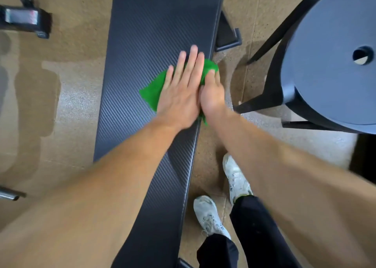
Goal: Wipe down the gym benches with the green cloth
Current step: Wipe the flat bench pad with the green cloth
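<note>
Tan speckled floor (pixel 77 105), with darker patches at the left. Up the middle, a long dark bench (pixel 142 33) with a fine ribbed skin, its black foot (pixel 226 35) poking out on the far right side.

On the bench's right edge, about halfway up the view: green cloth (pixel 150 92), partly spread on the pad, partly draped over the side. Left hand (pixel 181 92) laid flat on the cloth, palm down, fingers (pixel 191 64) straight and close together, tips reaching past the cloth onto bare pad. Right hand (pixel 211 96) touching the left, at the very edge of the bench; thumb (pixel 211 74) on top of the cloth, the other fingers curled down over the edge with the cloth, tips hidden. Both forearms bare.

To the right, a big grey plate (pixel 329 74) with a round hole, on a black frame (pixel 270 88), apart from the bench. Lower down, two white shoes (pixel 238 178) and dark trousers, beside the bench. Far left, a black machine part (pixel 24 19), blurred.
</note>
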Action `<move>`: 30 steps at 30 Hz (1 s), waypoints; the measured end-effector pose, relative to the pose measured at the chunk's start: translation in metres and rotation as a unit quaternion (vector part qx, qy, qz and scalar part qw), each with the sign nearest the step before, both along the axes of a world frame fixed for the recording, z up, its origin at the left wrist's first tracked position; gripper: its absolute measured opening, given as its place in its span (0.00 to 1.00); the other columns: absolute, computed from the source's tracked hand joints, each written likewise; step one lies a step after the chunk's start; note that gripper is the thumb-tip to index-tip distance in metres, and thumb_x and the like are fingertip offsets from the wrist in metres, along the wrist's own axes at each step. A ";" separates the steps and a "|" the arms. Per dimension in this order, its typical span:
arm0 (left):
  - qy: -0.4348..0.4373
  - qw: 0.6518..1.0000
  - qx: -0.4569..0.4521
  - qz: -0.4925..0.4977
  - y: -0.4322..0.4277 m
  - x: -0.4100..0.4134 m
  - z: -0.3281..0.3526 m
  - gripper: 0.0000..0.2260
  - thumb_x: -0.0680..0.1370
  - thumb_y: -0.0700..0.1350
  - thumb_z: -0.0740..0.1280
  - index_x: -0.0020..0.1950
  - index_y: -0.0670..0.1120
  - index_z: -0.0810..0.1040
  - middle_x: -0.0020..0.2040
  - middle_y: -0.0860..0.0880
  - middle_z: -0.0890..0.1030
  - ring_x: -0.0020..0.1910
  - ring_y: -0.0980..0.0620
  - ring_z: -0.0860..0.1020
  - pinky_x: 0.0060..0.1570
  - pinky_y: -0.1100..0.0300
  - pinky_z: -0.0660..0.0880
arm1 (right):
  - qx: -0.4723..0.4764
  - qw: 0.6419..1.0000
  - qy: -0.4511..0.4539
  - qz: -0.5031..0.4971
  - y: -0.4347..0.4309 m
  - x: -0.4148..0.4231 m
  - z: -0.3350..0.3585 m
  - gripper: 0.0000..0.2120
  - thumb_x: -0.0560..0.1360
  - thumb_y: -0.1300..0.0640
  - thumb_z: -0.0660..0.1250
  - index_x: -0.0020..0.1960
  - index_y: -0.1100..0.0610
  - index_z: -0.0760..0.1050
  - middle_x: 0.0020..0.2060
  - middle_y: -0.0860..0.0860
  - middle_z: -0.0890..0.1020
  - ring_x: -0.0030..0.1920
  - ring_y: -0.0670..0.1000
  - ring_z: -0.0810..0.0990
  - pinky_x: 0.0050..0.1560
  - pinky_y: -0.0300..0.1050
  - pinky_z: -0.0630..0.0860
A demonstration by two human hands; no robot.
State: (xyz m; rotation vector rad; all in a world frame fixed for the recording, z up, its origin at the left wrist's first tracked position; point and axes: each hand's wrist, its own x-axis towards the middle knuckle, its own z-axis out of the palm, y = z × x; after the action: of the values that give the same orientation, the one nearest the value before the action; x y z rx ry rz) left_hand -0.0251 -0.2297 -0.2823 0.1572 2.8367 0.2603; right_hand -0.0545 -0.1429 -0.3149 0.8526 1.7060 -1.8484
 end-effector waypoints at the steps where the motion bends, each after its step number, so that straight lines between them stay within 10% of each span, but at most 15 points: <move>1: 0.007 1.000 0.005 0.003 0.001 -0.013 0.001 0.31 0.82 0.47 0.51 0.81 0.45 0.41 0.82 0.48 0.41 0.80 0.47 0.40 0.78 0.46 0.46 | -0.010 1.000 0.004 -0.007 0.002 -0.013 0.000 0.24 0.85 0.50 0.48 0.79 0.55 0.58 0.71 0.58 0.72 0.70 0.56 0.71 0.72 0.50 0.65; 12: -0.039 0.998 -0.026 -0.044 -0.025 0.152 0.007 0.29 0.83 0.51 0.49 0.82 0.47 0.42 0.82 0.49 0.41 0.80 0.48 0.41 0.78 0.48 0.48 | -0.043 0.999 -0.016 -0.005 -0.007 0.153 0.028 0.23 0.86 0.52 0.48 0.80 0.49 0.53 0.74 0.49 0.68 0.70 0.45 0.68 0.68 0.33 0.62; 16: -0.019 0.999 -0.011 -0.032 -0.025 0.117 0.004 0.28 0.83 0.51 0.49 0.82 0.48 0.44 0.82 0.50 0.43 0.80 0.48 0.43 0.77 0.48 0.46 | -0.011 1.000 -0.011 0.005 -0.009 0.113 0.011 0.25 0.85 0.49 0.48 0.81 0.45 0.49 0.75 0.52 0.68 0.71 0.51 0.69 0.74 0.47 0.62; 21: 0.009 0.998 0.001 -0.062 -0.028 0.071 0.001 0.27 0.83 0.49 0.51 0.82 0.50 0.47 0.82 0.50 0.46 0.80 0.45 0.45 0.78 0.45 0.49 | -0.032 0.997 0.054 -0.039 -0.010 0.085 0.005 0.24 0.86 0.53 0.48 0.80 0.55 0.53 0.76 0.52 0.66 0.74 0.49 0.65 0.70 0.36 0.61; 30: -0.036 0.999 -0.013 -0.031 -0.031 0.226 0.008 0.27 0.84 0.51 0.51 0.81 0.52 0.44 0.82 0.51 0.42 0.80 0.47 0.42 0.77 0.46 0.48 | -0.015 0.999 -0.012 0.027 -0.013 0.231 0.025 0.24 0.85 0.50 0.48 0.81 0.47 0.51 0.76 0.49 0.66 0.74 0.47 0.65 0.74 0.42 0.60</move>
State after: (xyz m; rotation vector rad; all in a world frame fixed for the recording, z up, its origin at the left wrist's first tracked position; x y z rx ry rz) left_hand 0.2013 -0.2611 -0.2739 0.2236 2.7565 0.2105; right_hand 0.1760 -0.1559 -0.2897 0.8063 1.6660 -1.8154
